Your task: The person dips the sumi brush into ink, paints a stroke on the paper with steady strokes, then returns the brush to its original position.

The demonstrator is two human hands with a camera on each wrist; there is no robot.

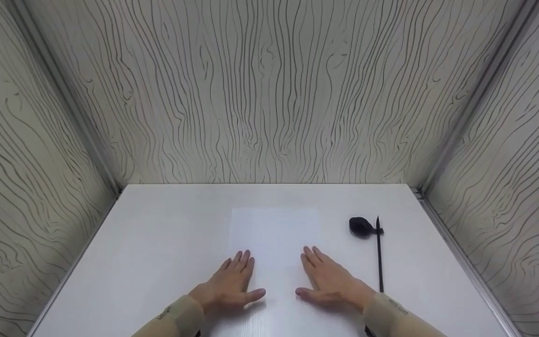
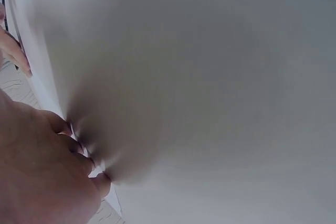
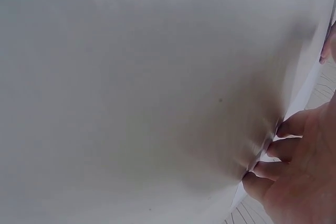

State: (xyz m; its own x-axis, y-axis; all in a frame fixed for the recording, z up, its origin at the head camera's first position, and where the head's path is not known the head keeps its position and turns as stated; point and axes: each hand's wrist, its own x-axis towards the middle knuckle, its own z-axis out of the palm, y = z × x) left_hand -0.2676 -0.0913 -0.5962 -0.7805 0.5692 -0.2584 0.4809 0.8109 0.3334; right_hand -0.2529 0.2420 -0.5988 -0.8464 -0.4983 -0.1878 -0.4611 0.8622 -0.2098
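A white sheet of paper (image 1: 274,229) lies flat on the white table in front of me. My left hand (image 1: 232,285) rests palm down near the sheet's lower left corner, fingers straight and thumb pointing inward. Mirroring it, my right hand (image 1: 330,278) lies by the lower right side with its fingers stretched forward. Neither hand grips anything. In the left wrist view, the left fingertips (image 2: 102,182) touch the white surface; the right fingertips (image 3: 252,179) do likewise in the right wrist view.
Right of the paper sits a small black dish-like piece (image 1: 360,227) with a short stub. Across the stub leans a slim black stick (image 1: 380,262) with a pointed tip, like a writing brush; my right forearm hides its lower end. Wood-grain-patterned panels (image 1: 269,93) enclose the table (image 1: 166,234).
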